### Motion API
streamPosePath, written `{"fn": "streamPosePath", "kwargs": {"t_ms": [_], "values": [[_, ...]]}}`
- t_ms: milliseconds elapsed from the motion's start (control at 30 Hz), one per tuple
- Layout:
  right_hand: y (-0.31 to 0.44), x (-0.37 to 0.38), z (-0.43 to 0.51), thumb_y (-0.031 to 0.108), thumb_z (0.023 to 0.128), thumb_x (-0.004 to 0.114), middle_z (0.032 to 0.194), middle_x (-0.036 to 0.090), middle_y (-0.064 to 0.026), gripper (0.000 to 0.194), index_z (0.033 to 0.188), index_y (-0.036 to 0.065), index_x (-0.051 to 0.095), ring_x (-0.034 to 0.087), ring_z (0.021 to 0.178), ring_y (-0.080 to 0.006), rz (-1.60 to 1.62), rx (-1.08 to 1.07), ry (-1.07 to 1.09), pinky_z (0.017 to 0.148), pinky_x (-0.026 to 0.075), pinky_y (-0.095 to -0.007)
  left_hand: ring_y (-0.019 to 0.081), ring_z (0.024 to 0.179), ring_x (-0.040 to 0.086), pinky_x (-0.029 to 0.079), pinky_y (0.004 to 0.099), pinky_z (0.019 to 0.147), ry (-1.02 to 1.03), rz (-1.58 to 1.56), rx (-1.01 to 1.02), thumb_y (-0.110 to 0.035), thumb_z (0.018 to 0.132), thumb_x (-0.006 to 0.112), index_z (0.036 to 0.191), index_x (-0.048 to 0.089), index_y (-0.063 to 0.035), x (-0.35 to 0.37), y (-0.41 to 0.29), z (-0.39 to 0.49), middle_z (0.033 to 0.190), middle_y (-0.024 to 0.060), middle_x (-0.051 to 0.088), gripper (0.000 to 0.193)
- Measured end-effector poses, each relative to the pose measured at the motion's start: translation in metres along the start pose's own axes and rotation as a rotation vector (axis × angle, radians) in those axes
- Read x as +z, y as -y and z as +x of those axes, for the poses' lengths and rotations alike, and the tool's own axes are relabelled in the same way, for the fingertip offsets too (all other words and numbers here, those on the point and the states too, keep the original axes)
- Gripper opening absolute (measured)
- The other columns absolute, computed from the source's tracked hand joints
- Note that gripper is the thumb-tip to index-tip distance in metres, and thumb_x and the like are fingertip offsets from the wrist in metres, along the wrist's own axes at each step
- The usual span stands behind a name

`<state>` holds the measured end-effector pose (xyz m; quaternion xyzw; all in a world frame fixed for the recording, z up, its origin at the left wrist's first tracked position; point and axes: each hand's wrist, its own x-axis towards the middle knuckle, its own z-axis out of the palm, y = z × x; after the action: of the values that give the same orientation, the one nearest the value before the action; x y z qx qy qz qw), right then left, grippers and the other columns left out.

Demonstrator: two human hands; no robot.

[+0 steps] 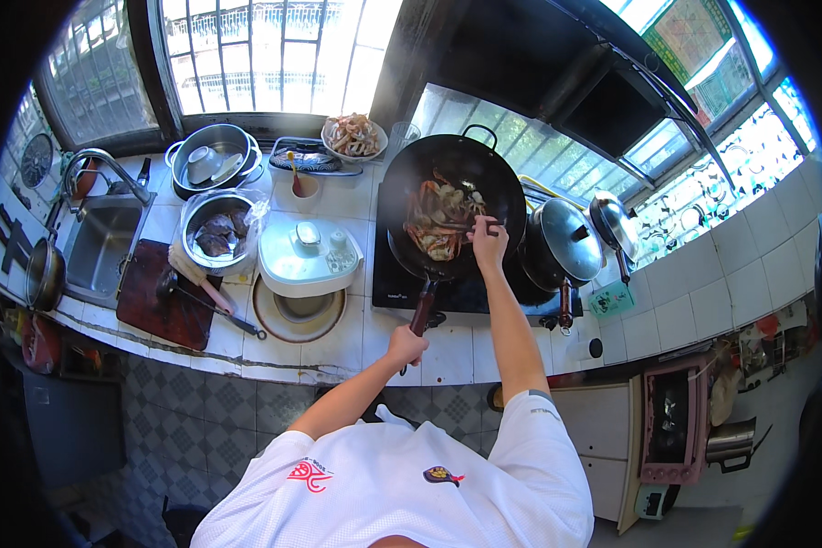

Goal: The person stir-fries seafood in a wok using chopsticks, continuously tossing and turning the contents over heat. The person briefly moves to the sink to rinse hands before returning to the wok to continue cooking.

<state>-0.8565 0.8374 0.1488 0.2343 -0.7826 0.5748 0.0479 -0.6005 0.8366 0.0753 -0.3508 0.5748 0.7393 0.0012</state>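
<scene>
My left hand (405, 345) is closed around the dark wooden handle (422, 312) of a black wok (500, 185), which sits on the left side of a black gas stove (397, 288). Over the wok, my right hand (488, 238) grips a pair of dark chopsticks (455, 225). Their tips reach into pieces of orange-and-white shellfish (437, 209), seemingly cut crab. Faint steam hangs about the wok's left side.
Right of the wok stands a lidded pot (567, 236). A plate of shellfish pieces (354, 135) is by the window. Left are a light-blue-lidded cooker (308, 253), a pot with dark food (220, 233), a cutting board (157, 294) with a ladle, and a sink (103, 250).
</scene>
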Motion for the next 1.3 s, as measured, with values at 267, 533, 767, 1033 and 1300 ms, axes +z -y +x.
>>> {"fn": "streamPosePath", "kwargs": {"t_ms": [267, 533, 767, 1033, 1300], "values": [[0.004, -0.018, 0.012, 0.013, 0.083, 0.060, 0.078, 0.064, -0.0131, 0.011, 0.085, 0.003, 0.063, 0.064, 0.069, -0.0266, -0.285, -0.477, 0.048, 0.055, 0.048, -0.0293, 0.0158, 0.039, 0.049, 0.040, 0.0315, 0.033, 0.035, -0.013, -0.028, -0.001, 0.068, 0.059, 0.078, 0.045, 0.0000, -0.001, -0.001, 0.000, 0.055, 0.0072, 0.049, 0.017], [-0.008, -0.011, -0.021, 0.007, 0.084, 0.060, 0.077, 0.062, -0.0058, 0.009, 0.091, 0.002, 0.064, 0.062, 0.069, -0.0130, -0.024, -0.313, 0.217, 0.057, 0.048, -0.0235, 0.0178, 0.038, 0.053, 0.040, 0.0321, 0.033, 0.008, -0.015, -0.014, -0.002, 0.067, 0.057, 0.074, 0.047, 0.0009, 0.000, 0.000, 0.000, 0.054, 0.0087, 0.052, 0.013], [0.012, -0.029, -0.014, 0.009, 0.087, 0.055, 0.073, 0.062, -0.0059, 0.014, 0.094, -0.001, 0.063, 0.064, 0.065, -0.0126, 0.140, -0.113, 0.163, 0.058, 0.051, -0.0216, 0.0182, 0.038, 0.053, 0.041, 0.0325, 0.033, 0.005, -0.011, -0.012, -0.002, 0.066, 0.057, 0.073, 0.047, 0.0011, 0.002, 0.002, 0.002, 0.053, 0.0086, 0.052, 0.012], [-0.001, -0.007, -0.022, 0.010, 0.087, 0.055, 0.082, 0.064, -0.0099, 0.018, 0.094, -0.006, 0.062, 0.065, 0.066, -0.0173, 0.250, 0.099, 0.082, 0.058, 0.053, -0.0227, 0.0183, 0.037, 0.053, 0.041, 0.0325, 0.033, -0.011, -0.006, -0.005, -0.002, 0.066, 0.058, 0.073, 0.049, 0.0018, 0.002, 0.002, 0.002, 0.052, 0.0087, 0.052, 0.013], [-0.011, -0.008, -0.034, 0.010, 0.087, 0.058, 0.079, 0.063, -0.0067, 0.014, 0.091, -0.003, 0.064, 0.064, 0.062, -0.0142, 0.292, 0.102, 0.050, 0.055, 0.051, -0.0211, 0.0158, 0.039, 0.049, 0.040, 0.0314, 0.033, 0.025, -0.011, -0.030, -0.001, 0.068, 0.060, 0.077, 0.045, 0.0001, 0.002, 0.001, 0.002, 0.057, 0.0072, 0.049, 0.017]]}}
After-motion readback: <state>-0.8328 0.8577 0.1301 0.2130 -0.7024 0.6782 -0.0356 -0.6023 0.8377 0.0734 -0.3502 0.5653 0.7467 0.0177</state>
